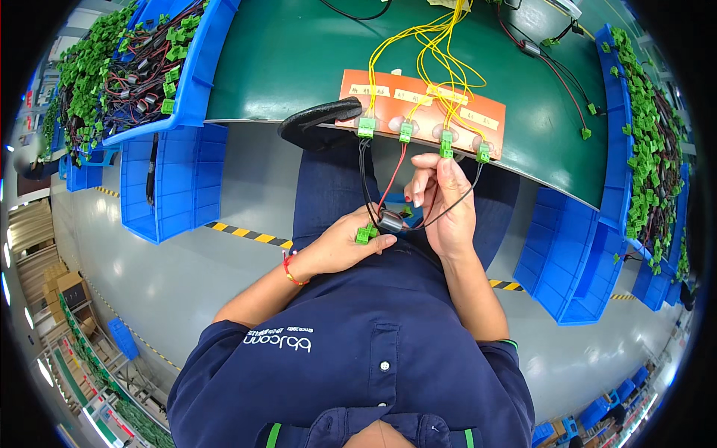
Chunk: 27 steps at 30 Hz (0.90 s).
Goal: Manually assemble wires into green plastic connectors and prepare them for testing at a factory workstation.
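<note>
1. Left hand: closed in a pinch on a small green connector, held over the lap, just near of the table edge. Keep this grip low on the connector body so its open face stays visible.
2. Right hand: fingers curled around the black wire of the harness, thumb and forefinger raised toward the fixture. A dark cylindrical sleeve on the harness sits between the two hands, touching the left fingertips.
3. A red wire and a black one rise from the hands to the green plugs seated along the near edge of the orange fixture board. Judgement: keep slack in both leads; a taut pull could unseat the plugs.
4. Judgement: align the connector squarely with its mate before pressing, and support the sleeve so it does not twist the wires.
5. Yellow leads run from the far side of the board down to the plugs; avoid snagging them.
6. Table: green surface, curved near edge, carrying the board at centre.
7. Blue bins at far left and far right hold heaps of green connectors with wired harnesses.
8. Further blue bins stand below the table at both sides.
9. Floor: grey, with yellow-black hazard tape running across it. Shelving shows at the near left.
</note>
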Each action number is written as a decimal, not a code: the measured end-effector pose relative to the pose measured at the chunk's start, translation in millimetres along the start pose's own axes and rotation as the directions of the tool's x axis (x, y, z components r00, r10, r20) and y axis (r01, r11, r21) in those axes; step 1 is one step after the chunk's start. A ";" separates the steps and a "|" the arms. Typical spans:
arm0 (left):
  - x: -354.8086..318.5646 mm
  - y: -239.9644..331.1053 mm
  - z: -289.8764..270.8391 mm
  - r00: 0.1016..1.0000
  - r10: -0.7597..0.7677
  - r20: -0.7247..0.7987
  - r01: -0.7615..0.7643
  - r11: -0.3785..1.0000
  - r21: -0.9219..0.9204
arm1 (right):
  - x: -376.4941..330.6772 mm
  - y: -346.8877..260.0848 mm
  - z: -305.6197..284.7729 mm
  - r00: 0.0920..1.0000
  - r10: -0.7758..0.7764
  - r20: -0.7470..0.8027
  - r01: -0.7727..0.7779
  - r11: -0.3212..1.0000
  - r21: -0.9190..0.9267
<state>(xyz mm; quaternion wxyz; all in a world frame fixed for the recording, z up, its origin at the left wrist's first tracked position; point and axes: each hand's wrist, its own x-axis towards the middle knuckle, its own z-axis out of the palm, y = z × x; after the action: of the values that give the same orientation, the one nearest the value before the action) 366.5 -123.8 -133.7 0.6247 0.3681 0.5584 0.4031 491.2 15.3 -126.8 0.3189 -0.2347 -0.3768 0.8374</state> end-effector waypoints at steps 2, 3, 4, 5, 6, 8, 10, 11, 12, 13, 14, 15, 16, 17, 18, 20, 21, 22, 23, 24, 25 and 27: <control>1.2 -5.1 0.3 0.983 0.165 -0.075 -0.155 0.980 0.123 | 3.5 -1.7 0.4 1.000 -0.026 -0.005 0.025 0.998 -0.060; 1.9 -2.2 -0.4 0.980 0.195 -0.031 -0.183 0.956 0.230 | 5.3 -4.1 1.6 1.000 -0.020 -0.010 0.019 0.998 -0.065; 2.2 0.6 -0.7 0.975 0.221 0.015 -0.214 0.918 0.333 | 7.0 -5.5 2.1 1.000 -0.015 -0.014 0.014 0.997 -0.071; 2.2 2.7 0.7 0.975 0.223 0.018 -0.216 0.917 0.334 | 8.6 -5.7 0.9 1.000 -0.016 -0.018 0.014 0.997 -0.078; 2.3 4.6 3.3 0.968 0.249 0.025 -0.241 0.897 0.370 | 9.8 -5.2 -1.7 1.000 -0.019 -0.017 0.018 0.997 -0.079; 3.1 9.8 7.3 0.959 0.280 0.034 -0.269 0.873 0.406 | 11.5 -6.0 -9.3 0.998 0.026 0.058 -0.019 0.992 -0.126; 1.8 14.6 10.2 0.995 0.092 0.037 -0.096 0.986 0.138 | 10.2 -11.1 -18.2 0.992 0.099 0.077 -0.083 0.980 -0.183; 1.6 16.4 11.9 0.983 0.178 0.035 -0.181 0.975 0.131 | 9.7 -13.8 -22.6 0.981 0.173 0.089 -0.147 0.959 -0.241; 1.3 19.7 12.4 0.983 0.183 0.031 -0.185 0.973 0.137 | 7.1 -13.8 -25.6 0.981 0.168 0.096 -0.141 0.960 -0.241; 1.1 23.0 13.8 0.981 0.188 0.036 -0.190 0.981 0.046 | -1.2 -10.7 -30.4 0.960 0.261 0.105 -0.225 0.936 -0.270; 0.6 28.0 13.9 0.980 0.195 0.041 -0.194 0.980 -0.044 | -10.2 -7.1 -36.5 0.930 0.351 0.111 -0.305 0.904 -0.300; -1.2 38.5 13.9 0.988 0.151 0.028 -0.148 0.986 -0.075 | -20.6 -3.4 -46.1 0.900 0.352 0.258 -0.288 0.923 -0.256; -1.0 37.4 13.1 0.988 0.156 0.017 -0.154 0.986 -0.070 | -27.8 -4.9 -49.3 0.843 0.465 0.272 -0.398 0.878 -0.267; 0.4 34.7 13.0 0.989 0.145 -0.022 -0.147 0.976 -0.159 | -34.4 -10.3 -50.8 0.800 0.493 0.342 -0.409 0.865 -0.291; 2.6 33.1 12.8 0.990 0.132 -0.056 -0.142 0.958 -0.248 | -40.6 -18.3 -52.3 0.753 0.518 0.405 -0.417 0.853 -0.315; 3.8 34.2 8.4 0.984 0.152 -0.091 -0.171 0.950 -0.262 | -52.2 -35.7 -64.4 0.723 0.534 0.438 -0.398 0.840 -0.368; 5.2 31.9 5.8 0.987 0.132 -0.096 -0.153 0.952 -0.264 | -56.8 -47.2 -66.0 0.755 0.512 0.410 -0.382 0.851 -0.360; 5.5 32.0 3.4 0.988 0.113 -0.103 -0.136 0.955 -0.263 | -59.1 -53.4 -71.2 0.819 0.443 0.365 -0.343 0.887 -0.309; 3.8 34.7 2.3 0.986 0.115 -0.120 -0.143 0.956 -0.256 | -60.5 -57.9 -80.2 0.874 0.371 0.315 -0.287 0.916 -0.282; 3.8 34.2 2.6 0.985 0.126 -0.121 -0.153 0.958 -0.244 | -61.5 -62.8 -90.0 0.921 0.291 0.258 -0.224 0.940 -0.258; 4.3 31.2 3.1 0.976 0.155 -0.152 -0.188 0.954 -0.232 | -60.0 -66.1 -98.7 0.943 0.188 0.274 -0.150 0.977 -0.153; 3.6 33.8 1.9 0.969 0.148 -0.200 -0.193 0.955 -0.224 | -52.9 -69.4 -98.2 0.952 0.008 0.307 -0.025 0.998 0.052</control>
<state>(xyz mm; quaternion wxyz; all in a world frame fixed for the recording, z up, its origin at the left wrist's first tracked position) 365.5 -107.0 -104.1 0.5743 0.2980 0.5255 0.5525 614.5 60.6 -124.1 0.2560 -0.0959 -0.3964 0.8765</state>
